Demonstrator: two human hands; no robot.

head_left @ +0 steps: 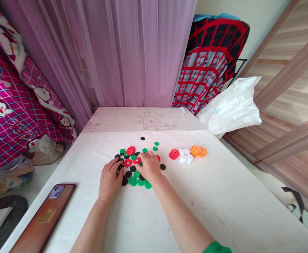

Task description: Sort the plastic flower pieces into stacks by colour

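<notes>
A loose heap of small, flat, notched plastic snowflake discs lies on the white-covered table. Black discs point(128, 174), green discs point(133, 181) and red discs point(127, 163) are mixed in it. At the heap's left edge rests my left hand point(111, 178), fingers bent and thumb apart, touching black discs. My right hand point(150, 167) reaches over the heap's right side, thumb and fingers apart around a red disc point(137, 160); its palm hides some pieces. A small red stack point(130, 150) sits just beyond the hands.
To the right stand separate groups: red discs point(174, 154), white discs point(185, 156) and orange discs point(198, 151). A phone point(47, 214) lies at the table's left edge. A white plastic bag point(230, 105) hangs by the far right corner. Purple curtains point(140, 52) hang behind the table point(196, 211).
</notes>
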